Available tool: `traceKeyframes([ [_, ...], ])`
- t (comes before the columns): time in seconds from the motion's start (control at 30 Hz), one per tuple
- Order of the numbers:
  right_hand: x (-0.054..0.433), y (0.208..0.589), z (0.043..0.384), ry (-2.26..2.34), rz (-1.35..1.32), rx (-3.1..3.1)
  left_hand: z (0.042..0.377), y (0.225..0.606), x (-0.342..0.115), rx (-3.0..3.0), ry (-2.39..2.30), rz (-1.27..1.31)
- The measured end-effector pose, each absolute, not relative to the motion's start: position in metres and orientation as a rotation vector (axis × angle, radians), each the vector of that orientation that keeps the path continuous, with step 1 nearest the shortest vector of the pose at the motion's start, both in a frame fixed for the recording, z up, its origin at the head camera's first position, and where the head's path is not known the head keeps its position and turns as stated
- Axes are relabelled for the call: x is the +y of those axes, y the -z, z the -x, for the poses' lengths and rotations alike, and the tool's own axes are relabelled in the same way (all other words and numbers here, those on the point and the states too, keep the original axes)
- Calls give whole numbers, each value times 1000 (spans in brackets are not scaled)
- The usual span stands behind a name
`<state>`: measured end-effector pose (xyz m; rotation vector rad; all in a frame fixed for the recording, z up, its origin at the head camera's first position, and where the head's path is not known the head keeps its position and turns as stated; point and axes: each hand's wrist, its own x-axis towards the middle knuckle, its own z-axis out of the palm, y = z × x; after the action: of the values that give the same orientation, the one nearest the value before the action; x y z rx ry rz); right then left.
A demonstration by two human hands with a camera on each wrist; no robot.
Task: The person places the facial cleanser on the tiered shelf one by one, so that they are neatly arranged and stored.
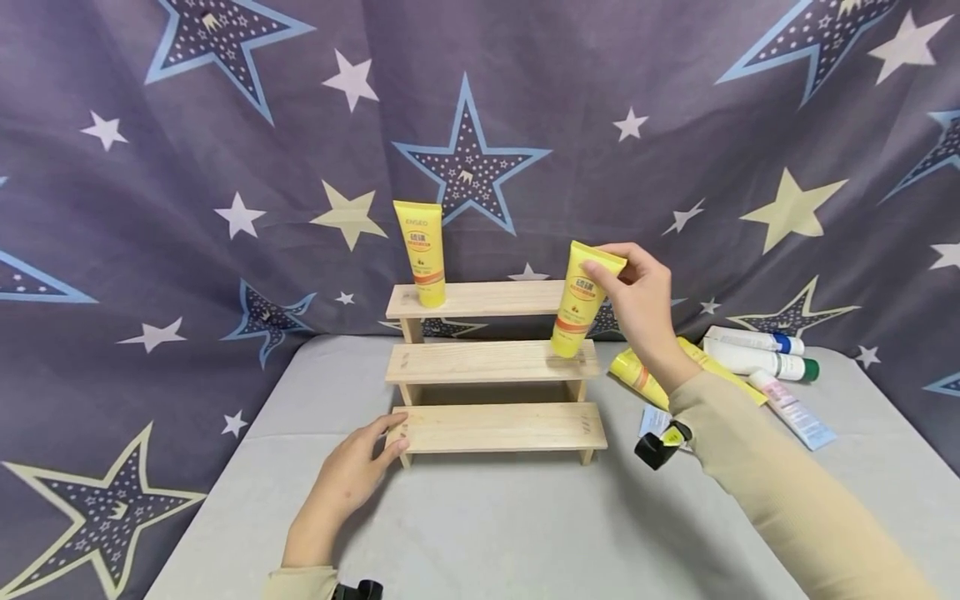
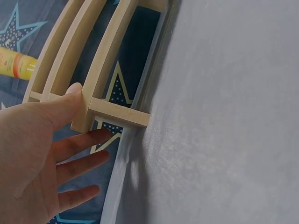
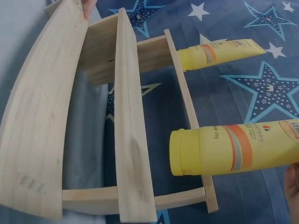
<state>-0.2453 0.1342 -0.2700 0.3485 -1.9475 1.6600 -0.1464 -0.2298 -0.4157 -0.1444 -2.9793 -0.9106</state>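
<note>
A three-step wooden shelf (image 1: 495,362) stands on the grey-covered table. My left hand (image 1: 352,467) grips the left end of its lowest step, and in the left wrist view the thumb (image 2: 73,89) lies on the board's corner. With my right hand (image 1: 641,292) I pinch a yellow squeeze tube (image 1: 577,304) by its flat sealed end, cap down and slightly tilted. Its cap (image 3: 184,152) overlaps the top step's right end in the right wrist view. Another yellow tube (image 1: 423,254) stands on its cap at the left end of the top step.
Right of the shelf lie more yellow tubes (image 1: 637,375), partly behind my right arm. Next to them are a white tube with a blue cap (image 1: 750,338), one with a green cap (image 1: 757,362) and a pink-and-blue tube (image 1: 795,410). A star-patterned curtain (image 1: 525,67) hangs behind.
</note>
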Motion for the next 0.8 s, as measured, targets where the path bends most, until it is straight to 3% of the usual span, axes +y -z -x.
traceKeyframes([
  [0.8,89,242,268,-1659,-477,-1941,145,414,-229,-2991,899,132],
])
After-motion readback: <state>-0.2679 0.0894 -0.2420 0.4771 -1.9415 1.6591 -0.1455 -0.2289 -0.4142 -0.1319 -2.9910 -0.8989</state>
